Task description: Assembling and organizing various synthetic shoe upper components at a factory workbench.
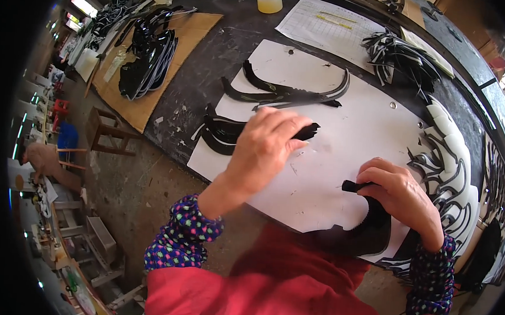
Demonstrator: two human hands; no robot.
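My left hand (264, 147), slightly blurred, is curled with thumb and fingers around a black curved strip (306, 132), whose ragged end shows past the fingertips. Beside its wrist, more black curved strips (219, 138) lie on the white board (320, 160). My right hand (396, 191) is closed on a black piece (350, 186), its short end poking out beyond the fingers. Below that hand a wide black curved piece (362, 232) with a notched inner edge lies over the near edge of the board; whether the two are joined is hidden.
Farther up the board lies a bunch of black curved strips (286, 94). White-and-black curved pieces (453, 149) overlap along the right. Beyond are a gridded sheet (326, 28), a cup of yellowish liquid (269, 0) and cardboard (178, 53) bearing glossy black pieces. A wooden stool (110, 131) stands left.
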